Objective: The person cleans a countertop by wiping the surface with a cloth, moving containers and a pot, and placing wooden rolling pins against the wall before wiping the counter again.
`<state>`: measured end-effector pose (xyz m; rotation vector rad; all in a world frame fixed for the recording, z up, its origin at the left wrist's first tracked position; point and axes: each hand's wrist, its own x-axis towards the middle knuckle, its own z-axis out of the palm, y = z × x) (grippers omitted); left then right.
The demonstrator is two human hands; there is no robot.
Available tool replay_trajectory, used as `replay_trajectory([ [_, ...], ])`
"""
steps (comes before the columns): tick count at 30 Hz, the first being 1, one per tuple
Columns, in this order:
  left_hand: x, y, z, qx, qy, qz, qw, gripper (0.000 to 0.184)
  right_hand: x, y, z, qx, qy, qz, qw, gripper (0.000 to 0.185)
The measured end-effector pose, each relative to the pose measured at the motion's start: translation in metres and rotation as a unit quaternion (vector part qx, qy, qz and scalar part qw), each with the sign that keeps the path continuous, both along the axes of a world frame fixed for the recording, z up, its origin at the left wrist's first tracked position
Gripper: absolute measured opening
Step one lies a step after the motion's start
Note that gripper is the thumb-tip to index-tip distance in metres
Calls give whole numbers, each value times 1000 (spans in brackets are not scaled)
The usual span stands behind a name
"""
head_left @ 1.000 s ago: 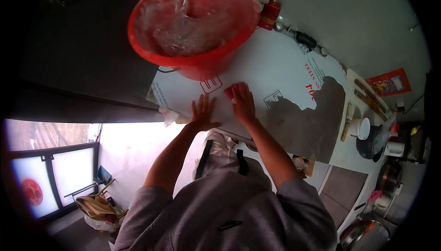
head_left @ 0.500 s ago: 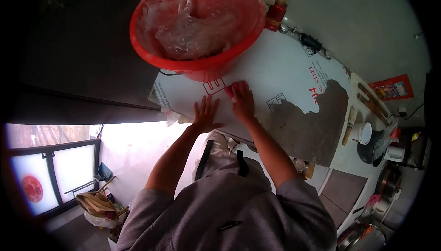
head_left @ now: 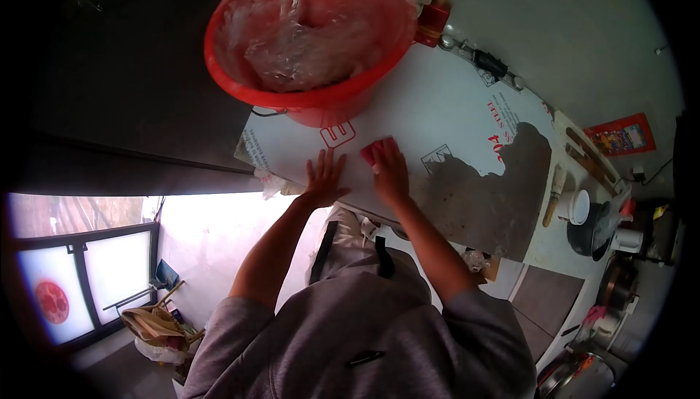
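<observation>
Inside the bucket (head_left: 339, 100) lies clear plastic (head_left: 295, 52); right fingers (head_left: 385, 152) grip a cloth (head_left: 370, 152), left fingers (head_left: 323, 165) spread open.

And here on the right, a white tub (head_left: 574, 208) beside a dark pot (head_left: 581, 238), a wooden-handled brush (head_left: 552, 205) close by; up top, the big red bucket (head_left: 310, 98), crumpled clear plastic (head_left: 295, 56) inside!

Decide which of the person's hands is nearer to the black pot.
Right. The right hand, on the red cloth, is across the sheet from the pot; the left hand, flat with fingers spread, is farther off, beyond the right.
</observation>
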<state>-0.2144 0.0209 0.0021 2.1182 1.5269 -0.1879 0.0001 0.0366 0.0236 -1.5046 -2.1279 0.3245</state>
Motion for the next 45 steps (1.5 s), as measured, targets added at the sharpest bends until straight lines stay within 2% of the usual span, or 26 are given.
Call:
replay_trajectory([
  [2,1,0,-1,-2,-1,5,1000,99,-12,-20,-12,14,3,-15,1000,58],
  [6,1,-1,-1,1,-2,11,1000,98,-3,-53,13,-21,24,89,996,58],
  [7,1,0,0,-1,-1,12,1000,97,8,-48,2,-15,18,110,994,59],
  [11,0,-1,-3,-3,3,13,1000,96,26,-20,12,-2,-38,24,999,54],
  [14,2,0,-1,-3,5,13,1000,96,6,-25,-19,20,-34,-72,997,53],
  [18,2,-1,1,-4,0,22,1000,95,-10,-60,5,11,29,19,999,61],
  [22,2,0,1,2,1,22,1000,95,23,-46,8,-26,-19,64,997,62],
  [27,3,0,-1,0,8,23,1000,95,9,-38,-6,-7,1,-76,997,64],
  [33,2,0,1,7,3,26,1000,95,-16,-72,-2,-33,18,45,998,64],
  [35,1,1,-2,3,-26,34,999,94,-2,-69,0,-34,14,55,998,63],
  [39,-14,5,-10,1,-117,48,992,87,-2,-48,-1,2,5,-53,999,60],
  [42,-43,15,-21,72,-326,36,942,79,-49,-40,11,5,32,-142,989,58],
  [45,-75,4,-5,128,-178,51,974,77,-90,-60,-10,-4,33,-39,999,64],
])
